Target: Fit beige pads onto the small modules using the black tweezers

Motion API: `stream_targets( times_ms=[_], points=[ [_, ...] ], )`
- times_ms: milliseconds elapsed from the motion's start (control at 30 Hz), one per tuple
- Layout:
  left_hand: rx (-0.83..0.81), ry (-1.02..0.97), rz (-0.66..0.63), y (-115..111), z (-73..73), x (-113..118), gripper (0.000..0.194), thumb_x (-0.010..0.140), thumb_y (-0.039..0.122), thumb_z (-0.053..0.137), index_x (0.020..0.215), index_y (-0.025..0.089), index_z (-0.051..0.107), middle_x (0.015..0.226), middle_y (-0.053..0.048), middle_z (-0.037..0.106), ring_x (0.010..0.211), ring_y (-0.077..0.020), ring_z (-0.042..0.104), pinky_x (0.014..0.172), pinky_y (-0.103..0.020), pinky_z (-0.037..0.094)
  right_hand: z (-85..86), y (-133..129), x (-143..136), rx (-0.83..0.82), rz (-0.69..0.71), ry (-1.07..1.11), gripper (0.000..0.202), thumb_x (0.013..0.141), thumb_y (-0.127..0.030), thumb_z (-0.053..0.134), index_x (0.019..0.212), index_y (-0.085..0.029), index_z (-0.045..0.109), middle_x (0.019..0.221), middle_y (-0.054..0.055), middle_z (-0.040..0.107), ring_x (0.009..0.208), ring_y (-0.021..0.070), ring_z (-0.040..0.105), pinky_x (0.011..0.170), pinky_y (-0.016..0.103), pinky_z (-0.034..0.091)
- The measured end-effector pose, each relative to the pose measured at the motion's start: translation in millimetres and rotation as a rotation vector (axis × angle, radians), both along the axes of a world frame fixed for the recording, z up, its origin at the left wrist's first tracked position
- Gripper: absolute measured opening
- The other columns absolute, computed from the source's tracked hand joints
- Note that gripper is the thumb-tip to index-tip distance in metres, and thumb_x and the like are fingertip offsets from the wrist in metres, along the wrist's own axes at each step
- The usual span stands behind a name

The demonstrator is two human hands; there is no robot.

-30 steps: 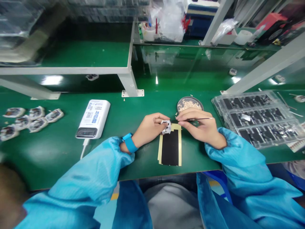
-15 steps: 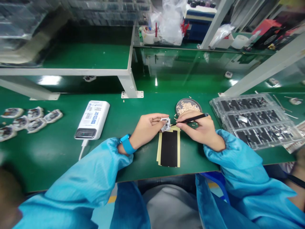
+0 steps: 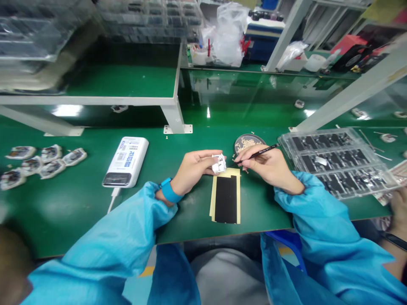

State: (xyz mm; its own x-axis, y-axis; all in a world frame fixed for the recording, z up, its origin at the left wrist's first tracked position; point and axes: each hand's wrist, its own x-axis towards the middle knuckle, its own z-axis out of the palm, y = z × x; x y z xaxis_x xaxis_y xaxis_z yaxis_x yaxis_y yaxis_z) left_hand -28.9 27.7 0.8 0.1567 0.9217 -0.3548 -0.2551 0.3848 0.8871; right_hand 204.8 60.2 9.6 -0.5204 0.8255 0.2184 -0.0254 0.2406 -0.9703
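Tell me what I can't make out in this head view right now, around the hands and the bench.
- Small white part in the left hand: its detail is too small, fingers cover its left side.
- Tweezers tip in the right hand: too fine to tell whether it holds anything.
- Round dish: near edge hidden by the right hand.
- Clear tray: contents blurred by glare.
- Another person's hand: cut off by the right edge.

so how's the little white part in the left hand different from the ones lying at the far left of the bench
The small white part is pinched in the left hand, lifted over the black-and-yellow sheet; the loose parts lie flat on the green bench, untouched. It is single; they form a cluster. It looks mostly white; they show dark centres. All have white rims.
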Motion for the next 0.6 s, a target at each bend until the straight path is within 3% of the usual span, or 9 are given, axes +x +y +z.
stream_targets(
  times_ms=[133, 333, 500, 600],
  points=[
    [0.003, -0.056, -0.004, 1.9, 0.2, -1.8, 0.045, 0.084, 0.030, 0.075, 0.122, 0.007, 0.070, 0.118, -0.019, 0.069, 0.095, -0.0241, 0.071, 0.076, -0.030, 0.062, 0.8, 1.8, 5.1, -0.115, 0.080, 0.056, 0.009, 0.089, -0.016, 0.069, 0.096, -0.014, 0.064, 0.101, 0.010, 0.069, 0.084, 0.0162, 0.070, 0.070, 0.029, 0.062],
    [0.015, -0.169, -0.085, 2.9, -3.5, -5.8, 0.047, 0.091, 0.043, 0.063, 0.120, 0.007, 0.071, 0.120, -0.022, 0.067, 0.100, -0.0309, 0.070, 0.083, -0.041, 0.060, -5.6, 2.9, 6.3, -0.135, -0.022, 0.154, 0.011, 0.091, -0.019, 0.068, 0.099, -0.015, 0.062, 0.100, 0.009, 0.068, 0.083, 0.0170, 0.069, 0.064, 0.028, 0.060],
    [0.033, -0.170, -0.097, 2.6, -2.6, -5.4, 0.046, 0.089, 0.040, 0.065, 0.120, 0.007, 0.071, 0.119, -0.022, 0.068, 0.103, -0.0314, 0.069, 0.088, -0.043, 0.058, -7.5, 6.6, 3.8, -0.146, -0.061, 0.150, 0.019, 0.089, -0.025, 0.071, 0.099, -0.013, 0.062, 0.096, 0.009, 0.068, 0.079, 0.0156, 0.069, 0.063, 0.027, 0.060],
    [0.035, -0.129, -0.109, 0.1, 0.5, -2.7, 0.044, 0.084, 0.032, 0.071, 0.121, 0.008, 0.069, 0.121, -0.020, 0.068, 0.105, -0.0289, 0.069, 0.089, -0.038, 0.058, -7.9, 8.5, 1.3, -0.164, -0.088, 0.136, 0.027, 0.086, -0.032, 0.074, 0.096, -0.012, 0.061, 0.094, 0.009, 0.069, 0.074, 0.0151, 0.069, 0.059, 0.025, 0.059]
  ],
)
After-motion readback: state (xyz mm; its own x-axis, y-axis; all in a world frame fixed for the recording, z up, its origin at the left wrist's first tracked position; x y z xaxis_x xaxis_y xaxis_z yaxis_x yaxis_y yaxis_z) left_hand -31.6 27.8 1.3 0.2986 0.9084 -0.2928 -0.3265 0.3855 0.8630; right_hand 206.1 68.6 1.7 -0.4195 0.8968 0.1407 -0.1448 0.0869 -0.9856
